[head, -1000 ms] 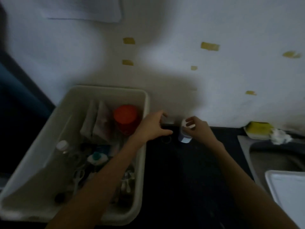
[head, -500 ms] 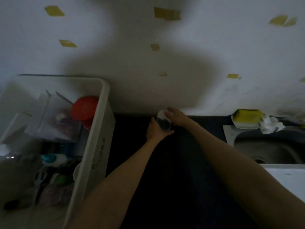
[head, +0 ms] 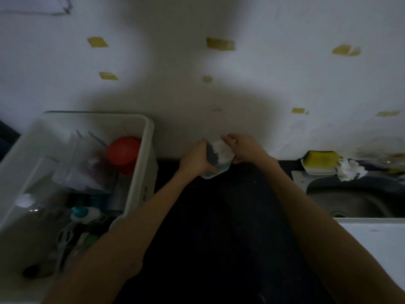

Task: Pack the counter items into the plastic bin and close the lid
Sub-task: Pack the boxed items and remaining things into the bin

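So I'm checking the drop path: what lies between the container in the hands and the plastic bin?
In the head view, only bare dark counter separates the small container, held by both hands, from the plastic bin; nothing stands there.

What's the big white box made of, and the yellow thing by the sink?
The bin looks like hard, smooth plastic: thin, evenly moulded walls, a rounded rim and a dull off-white sheen. The yellow thing seems a soft kitchen sponge: a blocky shape with a matt surface, lying in a small white dish. The picture is dim and blurred, so both are best guesses.
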Tool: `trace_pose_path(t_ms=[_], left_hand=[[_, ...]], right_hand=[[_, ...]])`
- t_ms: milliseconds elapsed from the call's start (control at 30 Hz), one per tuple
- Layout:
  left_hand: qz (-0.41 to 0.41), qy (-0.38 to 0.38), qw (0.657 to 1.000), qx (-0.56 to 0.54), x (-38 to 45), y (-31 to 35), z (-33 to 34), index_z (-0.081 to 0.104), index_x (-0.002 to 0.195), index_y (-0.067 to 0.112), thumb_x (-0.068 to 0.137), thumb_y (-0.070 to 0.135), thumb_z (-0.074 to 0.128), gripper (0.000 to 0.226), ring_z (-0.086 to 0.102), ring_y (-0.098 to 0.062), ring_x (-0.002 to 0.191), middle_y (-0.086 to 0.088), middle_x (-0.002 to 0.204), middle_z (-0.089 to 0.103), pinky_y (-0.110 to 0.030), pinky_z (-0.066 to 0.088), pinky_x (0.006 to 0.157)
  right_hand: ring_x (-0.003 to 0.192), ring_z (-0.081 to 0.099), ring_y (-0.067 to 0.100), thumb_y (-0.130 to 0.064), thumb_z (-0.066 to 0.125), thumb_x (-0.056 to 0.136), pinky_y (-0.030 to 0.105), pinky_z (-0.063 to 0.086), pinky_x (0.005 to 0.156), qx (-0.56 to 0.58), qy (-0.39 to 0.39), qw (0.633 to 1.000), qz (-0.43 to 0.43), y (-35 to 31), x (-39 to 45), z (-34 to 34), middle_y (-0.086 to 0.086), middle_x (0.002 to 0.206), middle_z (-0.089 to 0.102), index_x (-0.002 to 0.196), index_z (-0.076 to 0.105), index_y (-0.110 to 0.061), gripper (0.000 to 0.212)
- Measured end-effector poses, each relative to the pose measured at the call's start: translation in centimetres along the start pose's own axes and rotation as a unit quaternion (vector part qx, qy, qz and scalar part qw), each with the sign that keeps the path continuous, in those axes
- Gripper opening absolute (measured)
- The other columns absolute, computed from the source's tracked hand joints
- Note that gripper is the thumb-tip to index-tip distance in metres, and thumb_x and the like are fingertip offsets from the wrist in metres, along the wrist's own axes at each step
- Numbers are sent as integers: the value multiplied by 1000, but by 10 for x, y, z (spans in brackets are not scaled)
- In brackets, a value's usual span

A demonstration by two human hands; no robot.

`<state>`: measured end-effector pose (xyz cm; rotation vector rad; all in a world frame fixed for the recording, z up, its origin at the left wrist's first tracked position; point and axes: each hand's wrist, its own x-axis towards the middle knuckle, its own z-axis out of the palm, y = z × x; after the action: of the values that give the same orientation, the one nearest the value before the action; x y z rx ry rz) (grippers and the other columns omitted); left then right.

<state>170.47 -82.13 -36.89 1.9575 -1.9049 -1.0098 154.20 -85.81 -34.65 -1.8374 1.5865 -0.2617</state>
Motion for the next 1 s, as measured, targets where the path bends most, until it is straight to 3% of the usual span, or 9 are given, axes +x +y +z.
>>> trace_pose_path(t_ms=[133,300,433,600,767,933,1000], left_hand=[[81,57,994,40,-56,-3,-98,49,116,14,57,33,91,75,57,-22,101,-3,113,57,-37,50,82],[115,98,985,80,-130,-43,-193,52,118,18,60,34,90,71,56,-15,99,3,112,58,-28,44,77],[103,95,984,112,-179,-96,-234,50,128,20,63,29,88,76,54,-15,108,3,123,56,-27,41,82],[58,97,988,106,-199,-168,-237,49,132,18,60,26,90,83,50,-13,111,0,127,55,-25,38,88],[38,89,990,99,-175,-214,-208,48,135,14,61,22,89,85,49,-24,121,-8,132,49,-35,43,97],[54,42,991,115,-134,-239,-168,51,117,9,66,25,85,64,58,-28,105,-12,118,55,-40,51,81],[68,61,981,169,-120,-243,-151,53,113,6,75,24,78,49,57,-31,102,-14,116,52,-38,48,77]], right_hand=[[55,64,15,-45,38,103,22,53,49,-1,49,993,-103,-84,-32,-20,14,79,66,104,63,-7,46],[68,68,14,-55,40,98,24,58,53,-3,22,984,-179,-187,-60,-7,7,94,67,110,64,-11,51],[88,62,10,-60,61,85,23,52,70,-99,-58,961,-253,-245,-73,27,-5,118,56,131,53,-22,61],[111,55,16,-53,81,69,30,45,92,-198,-62,915,-345,-271,-65,99,-1,128,58,135,50,-19,80],[116,60,27,-57,82,62,39,52,90,-283,-79,929,-225,-277,-38,155,6,130,60,140,44,-19,95],[100,64,27,-47,81,62,43,56,86,-317,-119,929,-148,-255,-16,186,6,116,62,119,61,-19,66],[90,66,22,-41,78,73,40,58,82,-310,-115,938,-106,-248,-16,195,4,105,65,109,64,-18,45]])
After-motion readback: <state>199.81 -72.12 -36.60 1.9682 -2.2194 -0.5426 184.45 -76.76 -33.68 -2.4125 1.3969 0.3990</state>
